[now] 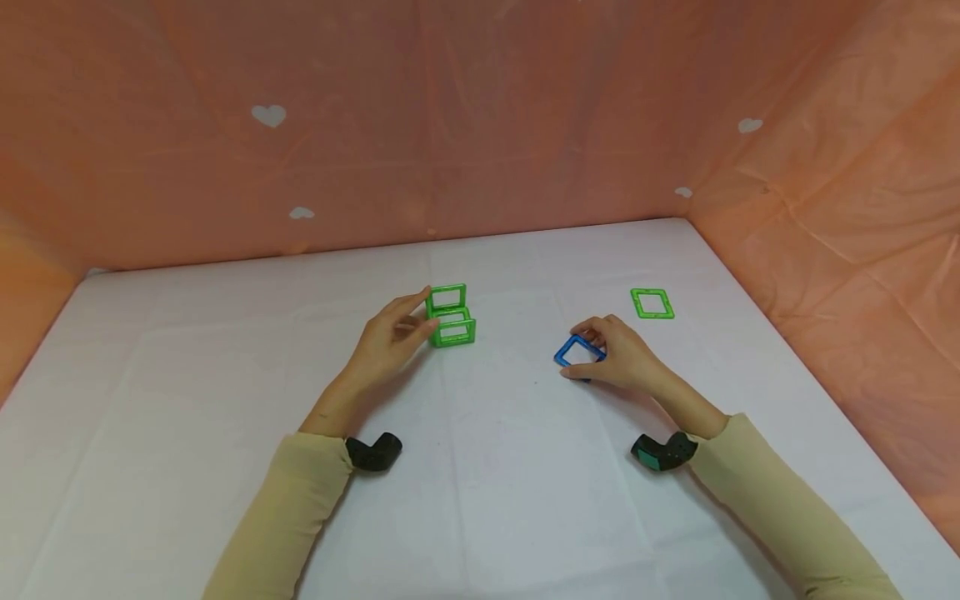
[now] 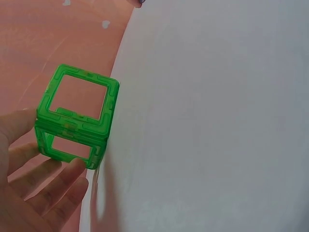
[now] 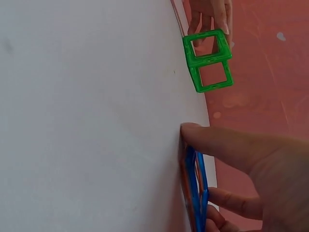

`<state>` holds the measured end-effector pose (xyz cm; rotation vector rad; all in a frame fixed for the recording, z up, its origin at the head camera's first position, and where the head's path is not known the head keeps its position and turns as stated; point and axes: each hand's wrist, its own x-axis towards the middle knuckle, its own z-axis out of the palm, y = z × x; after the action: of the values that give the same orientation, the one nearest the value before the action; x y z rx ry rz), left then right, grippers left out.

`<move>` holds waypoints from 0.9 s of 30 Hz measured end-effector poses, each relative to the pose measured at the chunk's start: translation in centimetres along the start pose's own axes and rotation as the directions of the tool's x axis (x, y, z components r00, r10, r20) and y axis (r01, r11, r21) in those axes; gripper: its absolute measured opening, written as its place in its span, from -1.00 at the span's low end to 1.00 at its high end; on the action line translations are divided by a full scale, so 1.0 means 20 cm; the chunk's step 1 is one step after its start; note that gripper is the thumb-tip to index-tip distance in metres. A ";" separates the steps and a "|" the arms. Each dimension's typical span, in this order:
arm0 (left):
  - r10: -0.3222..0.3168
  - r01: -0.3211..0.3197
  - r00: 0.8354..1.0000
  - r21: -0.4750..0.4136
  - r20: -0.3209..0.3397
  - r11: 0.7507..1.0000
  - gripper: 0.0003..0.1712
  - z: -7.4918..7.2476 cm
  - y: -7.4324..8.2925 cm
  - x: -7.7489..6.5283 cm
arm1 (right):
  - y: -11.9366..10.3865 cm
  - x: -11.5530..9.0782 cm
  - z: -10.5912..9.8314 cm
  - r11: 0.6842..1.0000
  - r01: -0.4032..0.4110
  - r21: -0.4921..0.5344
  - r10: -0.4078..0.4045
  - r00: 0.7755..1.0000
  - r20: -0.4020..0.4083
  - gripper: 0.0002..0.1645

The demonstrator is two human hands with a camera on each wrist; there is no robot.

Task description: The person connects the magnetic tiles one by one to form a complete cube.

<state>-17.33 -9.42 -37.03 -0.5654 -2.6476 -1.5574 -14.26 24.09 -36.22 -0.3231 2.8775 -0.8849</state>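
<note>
Several green square magnetic tiles [image 1: 453, 331] are joined into a boxy shape on the white cloth, one tile standing up at its back. My left hand [image 1: 390, 337] holds it from the left, index finger at the upright back tile and thumb at the near panel. In the left wrist view, the green tiles [image 2: 108, 108] sit against the fingertips, other fingers spread below. My right hand [image 1: 618, 354] pinches a blue square magnetic tile [image 1: 564, 350] between thumb and fingers, low over the cloth. The right wrist view shows the blue tile [image 3: 203, 169] nearly edge-on, thumb tip close to the cloth.
A single green square tile [image 1: 653, 315] lies flat at the right, beyond my right hand. The white cloth [image 1: 495, 500] covers the table. Orange curtains with white hearts [image 1: 480, 125] rise along the back and right edges. Dark wrist devices [image 1: 373, 452] sit at both sleeve cuffs.
</note>
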 end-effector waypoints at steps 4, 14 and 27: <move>0.001 -0.001 1.000 0.000 0.000 1.000 -0.39 0.00 0.00 0.00 | 0.01 0.00 0.01 0.999 -0.005 0.033 0.004 1.000 0.003 -0.29; 0.014 -0.013 1.000 0.007 -0.016 1.000 -0.38 0.00 0.00 -0.01 | 0.00 0.04 0.01 0.964 -0.033 0.264 0.024 0.999 0.037 -0.27; 0.016 -0.016 1.000 0.005 -0.016 1.000 -0.39 0.00 0.00 -0.01 | -0.06 0.07 0.02 0.892 0.033 0.451 -0.032 0.999 -0.010 -0.23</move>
<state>-17.13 -9.43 -37.14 -0.5697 -2.6282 -1.5437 -15.29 22.60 -35.94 -0.3178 2.5623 -1.5149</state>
